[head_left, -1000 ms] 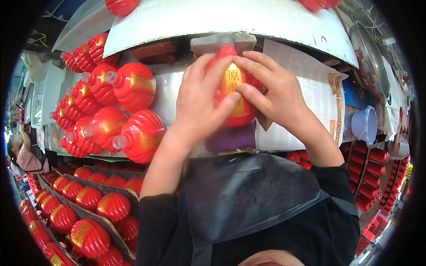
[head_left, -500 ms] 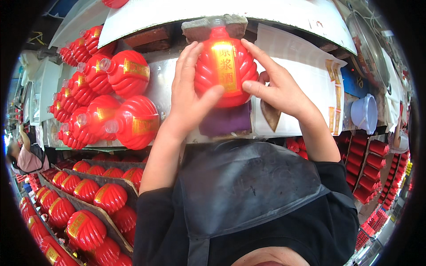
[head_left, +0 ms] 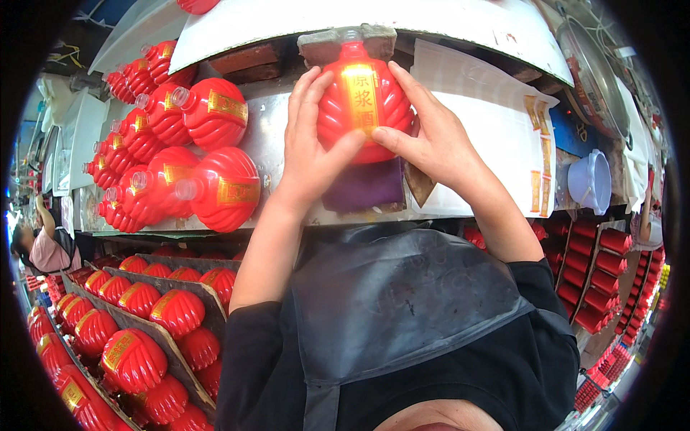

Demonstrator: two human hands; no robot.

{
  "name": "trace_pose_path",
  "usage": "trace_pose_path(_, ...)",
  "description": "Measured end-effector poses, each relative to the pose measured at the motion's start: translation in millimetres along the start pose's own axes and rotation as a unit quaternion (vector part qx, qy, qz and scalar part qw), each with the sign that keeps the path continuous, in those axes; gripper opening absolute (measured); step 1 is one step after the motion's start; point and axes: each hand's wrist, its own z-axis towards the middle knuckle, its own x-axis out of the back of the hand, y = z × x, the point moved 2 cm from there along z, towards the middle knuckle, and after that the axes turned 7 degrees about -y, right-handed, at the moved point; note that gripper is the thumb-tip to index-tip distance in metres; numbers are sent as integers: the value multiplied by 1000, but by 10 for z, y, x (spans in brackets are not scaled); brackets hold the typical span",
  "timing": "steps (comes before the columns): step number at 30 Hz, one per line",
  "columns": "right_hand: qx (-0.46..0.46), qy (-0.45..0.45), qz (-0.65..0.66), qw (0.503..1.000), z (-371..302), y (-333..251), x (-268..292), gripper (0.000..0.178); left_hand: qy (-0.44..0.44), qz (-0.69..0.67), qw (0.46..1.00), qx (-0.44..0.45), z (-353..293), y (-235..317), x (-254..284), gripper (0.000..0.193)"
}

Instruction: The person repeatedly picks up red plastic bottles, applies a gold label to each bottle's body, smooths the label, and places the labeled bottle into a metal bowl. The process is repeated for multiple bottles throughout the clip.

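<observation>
A red ribbed bottle (head_left: 363, 100) with a gold label down its front lies with its clear neck pointing away from me. Its neck end rests on a grey padded block (head_left: 316, 49), and a purple cloth (head_left: 366, 188) shows below its base. My left hand (head_left: 310, 136) is pressed along the bottle's left side, its thumb at the label's lower part. On the opposite side my right hand (head_left: 433, 136) holds the bottle, with that thumb also on the label's lower end. A brown pointed piece (head_left: 420, 185) partly shows beneath my right hand.
Several labelled red bottles (head_left: 218, 115) lie grouped on the left of the bench. To the right is a white sheet (head_left: 474, 122) with gold label strips (head_left: 536, 190), then a pale bucket (head_left: 591, 181). Racks of red bottles (head_left: 178, 314) fill the lower left; a person (head_left: 52, 248) is beyond.
My right thumb has slid left from the bottle's side onto the label's lower end. My left thumb is now close beside it. The view has shifted slightly.
</observation>
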Motion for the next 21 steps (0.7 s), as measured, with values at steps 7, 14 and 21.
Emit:
trace_pose_path(7, -3, -25, 42, 999, 20, 41, 5, 88, -5, -159, 987, 29, -22, -78, 28, 75)
trace_pose_path(14, -32, -72, 181, 980, 27, 189, 74, 77, 5, -263, 963, 58, -41, -129, -10, 64)
trace_pose_path(21, -16, -27, 101, 994, 6, 130, -44, 87, 17, -154, 987, 46, -27, -86, -48, 73)
